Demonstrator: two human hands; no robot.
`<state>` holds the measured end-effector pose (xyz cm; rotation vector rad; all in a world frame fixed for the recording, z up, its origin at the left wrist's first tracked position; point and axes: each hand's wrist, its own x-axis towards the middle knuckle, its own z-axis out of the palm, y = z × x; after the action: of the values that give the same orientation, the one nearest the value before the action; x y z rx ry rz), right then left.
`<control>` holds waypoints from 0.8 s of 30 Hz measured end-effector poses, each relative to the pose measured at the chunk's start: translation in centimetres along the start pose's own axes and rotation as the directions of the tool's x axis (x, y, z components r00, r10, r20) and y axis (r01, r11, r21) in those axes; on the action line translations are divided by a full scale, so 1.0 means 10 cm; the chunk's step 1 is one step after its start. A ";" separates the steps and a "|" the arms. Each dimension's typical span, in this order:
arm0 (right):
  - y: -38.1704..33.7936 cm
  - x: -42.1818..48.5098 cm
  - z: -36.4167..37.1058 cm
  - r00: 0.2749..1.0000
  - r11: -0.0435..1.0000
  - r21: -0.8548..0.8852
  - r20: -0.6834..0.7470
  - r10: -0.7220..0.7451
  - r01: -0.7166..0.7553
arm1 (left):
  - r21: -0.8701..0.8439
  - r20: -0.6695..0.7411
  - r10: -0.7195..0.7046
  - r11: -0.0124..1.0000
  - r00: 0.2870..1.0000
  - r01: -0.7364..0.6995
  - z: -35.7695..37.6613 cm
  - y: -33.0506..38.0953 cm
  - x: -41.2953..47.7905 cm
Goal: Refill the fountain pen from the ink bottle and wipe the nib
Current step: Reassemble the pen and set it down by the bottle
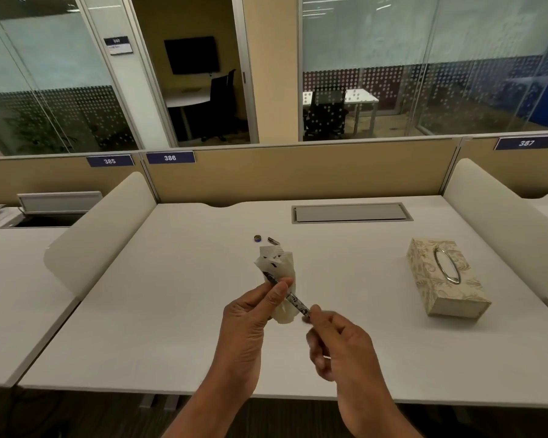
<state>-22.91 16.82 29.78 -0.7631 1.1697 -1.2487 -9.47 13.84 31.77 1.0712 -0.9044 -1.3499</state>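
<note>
A white tissue (279, 267) with dark ink spots stands up out of my left hand (250, 324), which grips it together with the front part of the dark patterned fountain pen (293, 300). The pen slants down to the right across the tissue, and its nib end lies against the paper. My right hand (336, 339) pinches the pen's rear end between thumb and fingers. Behind the tissue, a small dark blue bottle cap (258, 238) and a dark pen part (273, 240) lie on the white desk (178, 295). The ink bottle is hidden from view.
A patterned tissue box (445, 276) with a metal-ringed opening lies on the desk to the right. A grey cable hatch (351, 212) is set into the desk's far side. White side dividers flank the desk, with a beige partition behind.
</note>
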 end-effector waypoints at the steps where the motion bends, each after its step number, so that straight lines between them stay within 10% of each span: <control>1: 0.02 0.00 0.00 0.997 0.993 -0.084 -0.021 -0.080 0.078 | 0.009 0.005 0.002 1.000 1.000 -0.002 0.00 0.01 0.00; 10: -0.03 0.00 0.02 0.989 0.965 -0.219 0.037 -0.142 0.146 | 0.032 0.029 -0.007 0.999 1.000 0.006 -0.07 0.00 -0.01; 14: -0.11 -0.02 0.01 0.984 0.996 0.018 0.158 0.088 -0.091 | 0.030 0.054 -0.014 0.999 0.998 0.012 -0.08 0.00 0.00; 17: -0.06 -0.01 -0.01 0.987 0.965 -0.210 0.044 -0.154 0.160 | 0.027 0.051 -0.026 0.999 0.998 0.025 -0.08 0.01 0.01; 21: -0.13 -0.01 0.01 0.984 0.996 -0.008 0.155 0.090 -0.090 | 0.032 0.068 -0.039 0.999 0.997 0.037 -0.09 -0.02 0.01; 24: -0.06 0.00 0.00 0.985 0.942 -0.289 0.062 -0.160 0.171 | 0.027 0.066 -0.039 0.999 0.997 0.037 -0.10 -0.03 0.01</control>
<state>-23.08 16.70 30.40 -1.1216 1.2976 -1.2047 -8.61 13.87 31.21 1.0738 -0.9570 -1.4158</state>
